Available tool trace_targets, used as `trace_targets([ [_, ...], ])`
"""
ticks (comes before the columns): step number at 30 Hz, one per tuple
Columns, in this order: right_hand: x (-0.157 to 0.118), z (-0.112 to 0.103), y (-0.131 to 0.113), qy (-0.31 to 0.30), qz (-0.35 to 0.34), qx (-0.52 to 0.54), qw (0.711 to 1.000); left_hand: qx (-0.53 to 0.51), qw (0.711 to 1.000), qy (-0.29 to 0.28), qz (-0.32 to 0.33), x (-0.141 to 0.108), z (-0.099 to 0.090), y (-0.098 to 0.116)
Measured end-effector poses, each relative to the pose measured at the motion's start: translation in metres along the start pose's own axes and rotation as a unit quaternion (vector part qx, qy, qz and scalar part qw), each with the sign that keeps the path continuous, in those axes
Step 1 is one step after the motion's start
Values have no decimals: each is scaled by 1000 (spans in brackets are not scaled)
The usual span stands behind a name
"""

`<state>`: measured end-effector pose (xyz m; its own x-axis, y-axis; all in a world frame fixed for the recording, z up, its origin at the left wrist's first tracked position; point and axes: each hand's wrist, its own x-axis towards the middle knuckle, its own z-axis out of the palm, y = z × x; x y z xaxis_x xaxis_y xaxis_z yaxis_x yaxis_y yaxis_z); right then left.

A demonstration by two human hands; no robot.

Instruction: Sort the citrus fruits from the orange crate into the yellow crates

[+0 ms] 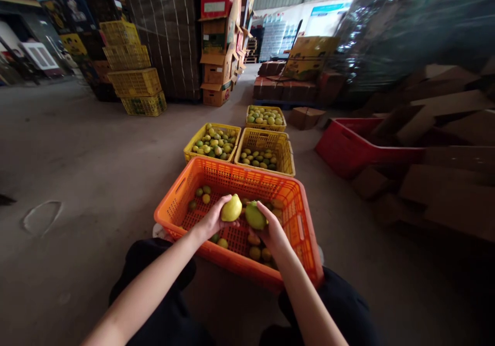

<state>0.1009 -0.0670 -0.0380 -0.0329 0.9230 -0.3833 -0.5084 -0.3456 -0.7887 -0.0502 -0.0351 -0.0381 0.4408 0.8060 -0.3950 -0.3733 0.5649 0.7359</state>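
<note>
A yellow lemon-like fruit (232, 208) is in my left hand (214, 219), with the fingers closed round it. My right hand (270, 229) grips a green fruit (256, 216) close beside the yellow one, with a narrow gap between the two. Both hands are over a large orange crate (232, 261) between my knees. Inside it lie several green and yellow fruits (206, 198), some at the left and more at the right, partly hidden by my right hand.
Beyond the orange crate stand three yellow crates of fruit (212, 127) (288, 155) (266, 127). A red bin (340, 150) and cardboard pieces (456, 191) are at the right. Stacked yellow crates (135, 83) and cartons (214, 72) stand farther back.
</note>
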Motion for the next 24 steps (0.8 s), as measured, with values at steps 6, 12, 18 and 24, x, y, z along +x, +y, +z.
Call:
trace_targets([
  [6, -5, 1, -4, -29, 39, 50, 998, -86, 996, 4, -1, 4, 1, 1],
  [12, -7, 2, -5, -58, 14, 79, 995, -58, 995, -44, 74, 3, 2, -2],
  [18, -5, 3, -4, 0, -14, 105, 994, -42, 994, -69, 70, 0, 0, -3],
  [24, -5, 1, -4, 3, 1, 103, 995, -136, 990, -43, -9, 2, -7, 2],
])
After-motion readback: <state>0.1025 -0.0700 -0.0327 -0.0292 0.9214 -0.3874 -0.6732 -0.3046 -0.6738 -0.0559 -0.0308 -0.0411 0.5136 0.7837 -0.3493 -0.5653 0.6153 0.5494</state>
